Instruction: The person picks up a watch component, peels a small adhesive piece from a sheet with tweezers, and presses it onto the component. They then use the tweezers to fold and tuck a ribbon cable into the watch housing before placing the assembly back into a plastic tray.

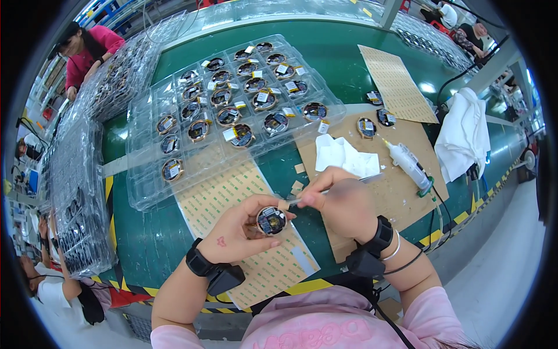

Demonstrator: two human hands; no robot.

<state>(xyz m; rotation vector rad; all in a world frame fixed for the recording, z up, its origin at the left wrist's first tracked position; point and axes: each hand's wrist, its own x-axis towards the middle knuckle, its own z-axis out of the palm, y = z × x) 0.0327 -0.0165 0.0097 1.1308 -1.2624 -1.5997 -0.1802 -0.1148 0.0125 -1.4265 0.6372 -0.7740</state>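
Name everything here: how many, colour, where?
Table: one, green, centre
Large tray: at least one, clear, left of centre
Tray devices: over twenty, dark, inside
Loose devices: three, dark, right of tray
Held device: one, dark, left fingers
Printed sheets: two, tan, lower centre, upper right
Cardboard: one, brown, right of centre
Syringe: one, whitish, on cardboard
Tissue: one, white, on cardboard
Cloth: one bundle, white, right
Thin tool: one, pale, right fingers
Scraps: several, tan, near right fingers
Stacked trays: several, clear, far left
Other people: several, mixed clothing, edges
Wristbands: two, black, person's wrists
Top: one, pink, bottom
Person's fingers: two sets, bare, near centre
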